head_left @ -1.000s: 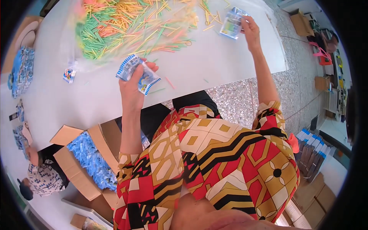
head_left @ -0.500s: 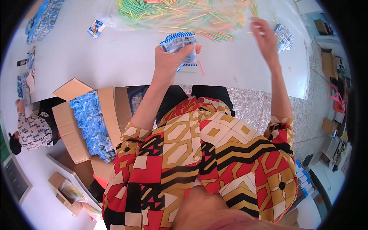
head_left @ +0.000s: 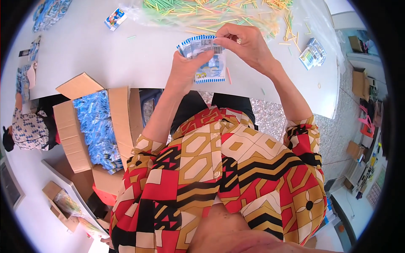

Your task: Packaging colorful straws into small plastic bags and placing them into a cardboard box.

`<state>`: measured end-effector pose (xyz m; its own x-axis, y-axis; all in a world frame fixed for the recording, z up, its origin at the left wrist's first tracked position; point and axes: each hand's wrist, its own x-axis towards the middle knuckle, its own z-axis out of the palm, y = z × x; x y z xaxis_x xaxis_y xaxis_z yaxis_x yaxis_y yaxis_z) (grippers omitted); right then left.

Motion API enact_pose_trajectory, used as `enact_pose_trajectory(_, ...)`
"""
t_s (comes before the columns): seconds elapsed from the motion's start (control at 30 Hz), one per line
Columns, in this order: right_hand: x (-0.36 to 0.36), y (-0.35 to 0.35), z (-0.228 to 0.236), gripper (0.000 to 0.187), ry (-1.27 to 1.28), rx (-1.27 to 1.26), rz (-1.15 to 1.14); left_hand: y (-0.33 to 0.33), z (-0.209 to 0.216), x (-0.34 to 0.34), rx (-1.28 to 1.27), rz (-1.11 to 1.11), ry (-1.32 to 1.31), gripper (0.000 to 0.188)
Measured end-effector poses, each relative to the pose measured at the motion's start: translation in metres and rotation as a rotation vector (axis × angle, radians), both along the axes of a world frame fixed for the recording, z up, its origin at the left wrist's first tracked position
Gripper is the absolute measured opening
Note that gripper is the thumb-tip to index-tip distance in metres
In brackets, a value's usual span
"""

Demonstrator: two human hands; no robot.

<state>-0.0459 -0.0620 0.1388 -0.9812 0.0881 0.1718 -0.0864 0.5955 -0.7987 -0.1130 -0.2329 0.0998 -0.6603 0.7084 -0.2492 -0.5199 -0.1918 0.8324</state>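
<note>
My left hand point(head_left: 181, 74) grips a fanned stack of small blue-and-white printed plastic packets point(head_left: 211, 69) above the table's near edge, its thumb across the front one. At the stack's upper right, my right hand point(head_left: 249, 45) is closed in a pinch on the top corner of the front packet. Whether a thin stick is also between those fingers, I cannot tell. Beyond both hands, many thin pastel sticks point(head_left: 219, 14) in green, yellow and pink lie on clear plastic sheeting. Several more packets point(head_left: 313, 54) form a small pile to the right, with coloured sticks showing through the top one.
One packet point(head_left: 115, 19) lies alone at the upper left of the white table point(head_left: 139, 59). An open cardboard box point(head_left: 71, 137) full of blue packets stands left of my lap. At the far left, another person point(head_left: 31, 130) sits by the table with packets nearby.
My right hand has come from beside the sticks at the right to the stack and now pinches the front packet. That packet now hangs lower and shows more of its face.
</note>
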Motion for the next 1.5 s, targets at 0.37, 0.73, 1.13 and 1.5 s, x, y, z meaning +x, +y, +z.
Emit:
enact_pose_trajectory(0.37,-0.001,-0.005,0.01,0.013,-0.03,-0.1,0.012,-0.008,0.004,-0.001,0.036,0.044,0.082,0.027)
enact_pose_trajectory(0.73,0.0,-0.003,0.013,0.012,-0.091,0.071,0.142,-0.012,0.005,0.004,0.012,-0.027,0.139,0.029)
enact_pose_trajectory(1.13,0.006,-0.024,0.02,0.016,-0.115,-0.009,0.134,-0.036,0.004,0.007,-0.053,-0.032,0.137,0.026)
enact_pose_trajectory(1.5,0.01,-0.019,0.008,0.009,-0.229,-0.198,0.174,-0.031,-0.01,0.017,-0.044,0.033,0.122,0.021)
